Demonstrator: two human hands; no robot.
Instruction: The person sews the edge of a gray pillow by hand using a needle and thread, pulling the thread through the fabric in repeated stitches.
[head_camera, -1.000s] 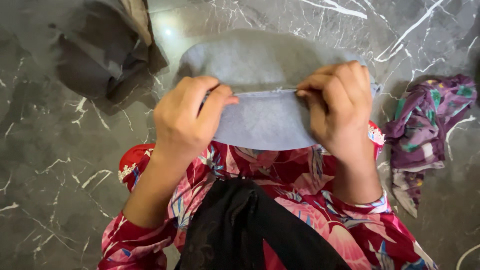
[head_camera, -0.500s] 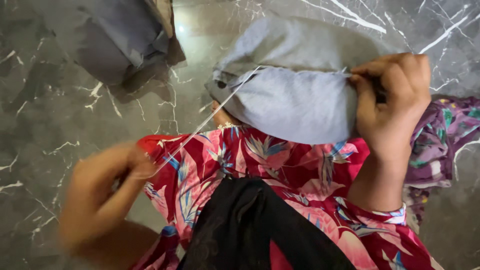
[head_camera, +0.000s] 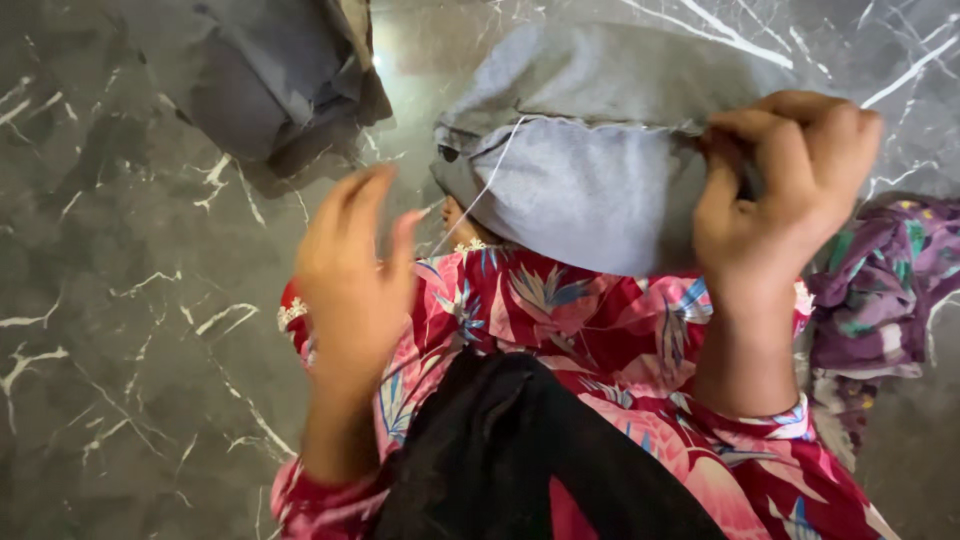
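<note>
Cloth (head_camera: 600, 190) over lap, right hand (head_camera: 780, 190) on its edge, left hand (head_camera: 350, 270) leftward; bundle (head_camera: 280, 80) beyond, rag (head_camera: 880, 290) rightward.

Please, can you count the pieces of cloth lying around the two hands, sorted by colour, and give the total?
Grey-blue cloth, pinched by the right hand, white thread running toward the left hand: 1
Dark grey cloth on the floor, upper left: 1
Purple patterned cloth, at the right: 1
Black cloth on the lap: 1
Total: 4
</note>
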